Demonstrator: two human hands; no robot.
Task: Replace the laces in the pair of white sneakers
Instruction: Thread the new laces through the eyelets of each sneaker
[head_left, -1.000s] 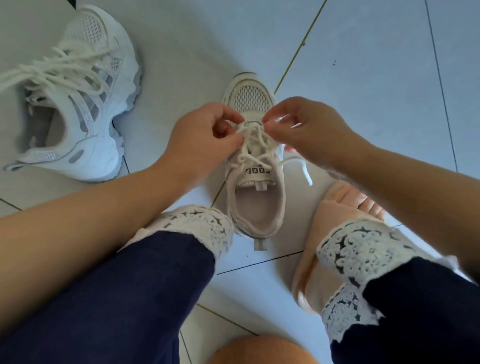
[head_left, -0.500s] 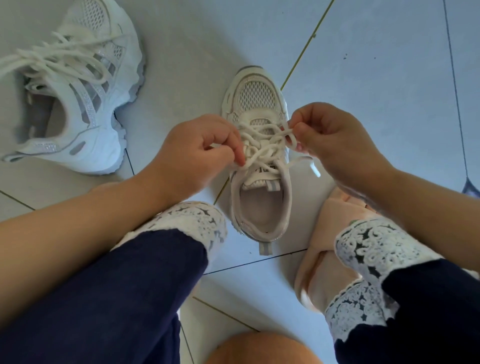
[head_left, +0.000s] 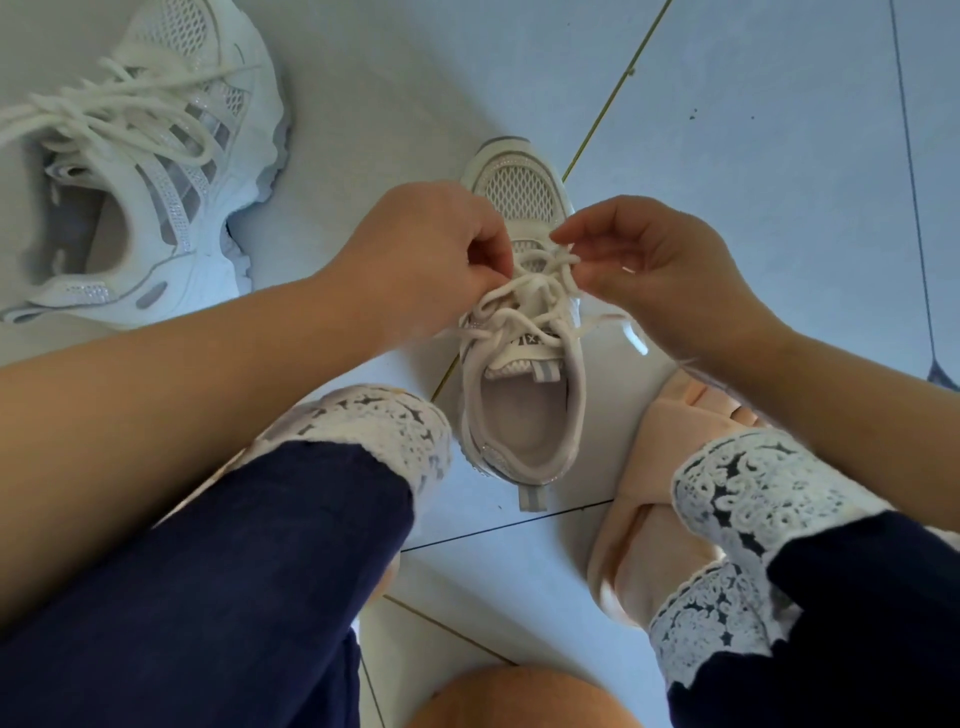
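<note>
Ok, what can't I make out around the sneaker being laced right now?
Head view only.
Sneaker, eyelets nearest the toe: hidden by the left hand, the right hand and the crossed lace.
Left hand's fingers: tips curled under, behind the knuckles.
Tongue label: lettering too small, partly crossed by lace.
Other sneaker: its lace ends are cut off by the left edge.

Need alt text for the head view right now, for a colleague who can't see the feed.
Both hands work the white lace of a sneaker standing on the tiled floor between the person's feet: the left hand pinches it from one side, the right hand from the other. A second white sneaker, loosely laced, lies at upper left.
</note>
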